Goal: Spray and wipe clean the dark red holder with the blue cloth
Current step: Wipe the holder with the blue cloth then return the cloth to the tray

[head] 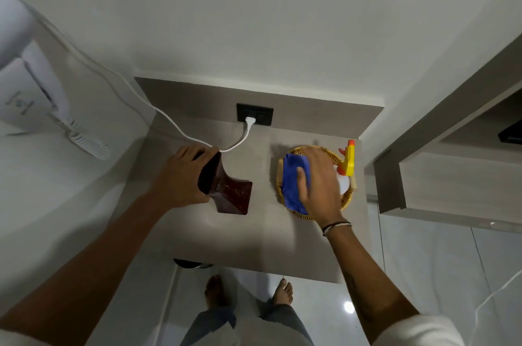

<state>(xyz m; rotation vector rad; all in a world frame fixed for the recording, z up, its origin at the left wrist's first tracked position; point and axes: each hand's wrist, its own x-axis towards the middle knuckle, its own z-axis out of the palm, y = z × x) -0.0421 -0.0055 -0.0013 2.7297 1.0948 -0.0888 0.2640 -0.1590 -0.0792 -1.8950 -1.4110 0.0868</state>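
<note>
The dark red holder (pixel 231 193) stands on the grey counter (pixel 254 246), flared at top and base. My left hand (pixel 180 176) grips its upper rim from the left. A blue cloth (pixel 293 184) lies in a round wicker basket (pixel 347 198) to the right. My right hand (pixel 319 184) rests on the cloth, thumb pressed into it and fingers curled over its far edge. A white spray bottle (pixel 344 184) with a yellow and orange trigger head (pixel 349 160) lies in the basket just right of that hand.
A black wall socket (pixel 254 114) holds a white plug whose cord (pixel 169 122) runs left behind the holder. A white wall-mounted device (pixel 31 91) with a coiled cord hangs at left. A grey shelf unit (pixel 452 182) stands to the right. My bare feet are on the tiled floor below.
</note>
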